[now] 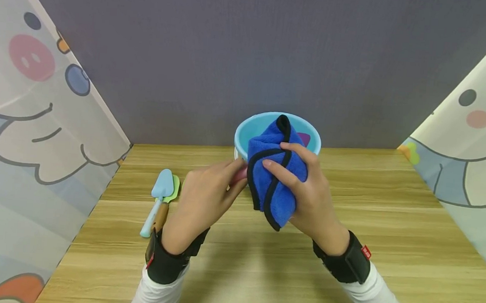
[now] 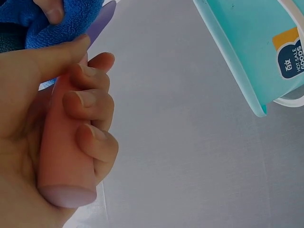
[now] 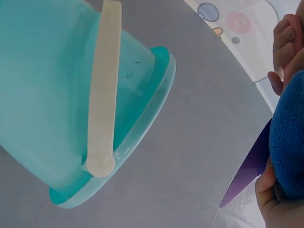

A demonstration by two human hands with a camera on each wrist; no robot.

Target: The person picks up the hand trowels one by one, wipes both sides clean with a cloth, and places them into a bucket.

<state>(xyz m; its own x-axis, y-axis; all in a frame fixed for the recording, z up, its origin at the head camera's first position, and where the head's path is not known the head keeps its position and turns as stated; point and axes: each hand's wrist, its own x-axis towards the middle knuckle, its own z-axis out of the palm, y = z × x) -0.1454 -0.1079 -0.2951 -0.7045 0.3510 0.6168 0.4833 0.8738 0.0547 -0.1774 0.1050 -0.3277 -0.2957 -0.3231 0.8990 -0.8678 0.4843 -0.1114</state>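
Note:
My left hand (image 1: pixel 203 191) grips the pink handle (image 2: pixel 69 147) of a toy shovel, fingers wrapped round it. The shovel's purple blade (image 3: pixel 249 166) sticks out beyond a blue towel (image 1: pixel 283 202) with black edging. Bunched over the blade, the towel is held by my right hand (image 1: pixel 314 195), with two fingers on its front and the rest hidden behind it. Much of the blade lies out of sight under the cloth. Just behind both hands stands a light blue bucket (image 1: pixel 241 134), whose white handle (image 3: pixel 102 95) shows in the right wrist view.
Left of my left hand, a light blue toy shovel (image 1: pixel 163 185) lies across a green tool (image 1: pixel 175 187) with a brown handle (image 1: pixel 160 216) on the wooden table (image 1: pixel 392 220). A grey wall (image 1: pixel 251 52) rises behind the bucket, with printed cloth panels (image 1: pixel 27 120) at both sides.

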